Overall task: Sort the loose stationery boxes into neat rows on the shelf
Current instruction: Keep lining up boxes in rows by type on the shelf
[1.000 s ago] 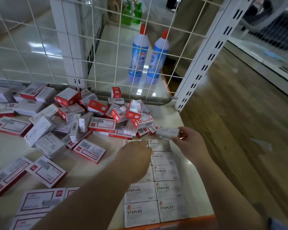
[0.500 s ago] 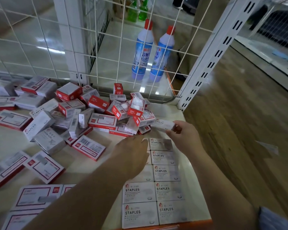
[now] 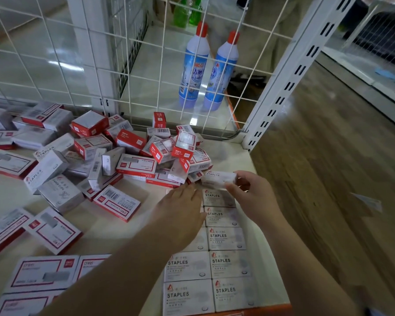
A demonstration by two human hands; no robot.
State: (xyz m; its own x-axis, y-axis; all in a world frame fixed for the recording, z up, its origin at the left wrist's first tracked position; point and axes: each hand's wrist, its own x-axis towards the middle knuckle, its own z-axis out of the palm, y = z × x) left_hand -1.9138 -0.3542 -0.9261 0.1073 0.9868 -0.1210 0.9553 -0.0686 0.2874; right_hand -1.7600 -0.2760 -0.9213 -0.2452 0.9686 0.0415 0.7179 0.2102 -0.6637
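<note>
**Staple boxes being sorted on a shelf**

The right hand (image 3: 252,197) pinches a white staples box (image 3: 218,179) above two neat rows (image 3: 226,238) (near the shelf (image 3: 123,233) right edge). The left hand (image 3: 183,215), fingers straight, rests beside the loose pile (image 3: 132,156).

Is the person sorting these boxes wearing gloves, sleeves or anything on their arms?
No gloves: both the left hand and the right hand are bare. Both forearms are uncovered as far as the picture shows, with no watch, ring or bracelet visible. Only a bit of blue-grey cloth shows at the bottom right corner.
</note>
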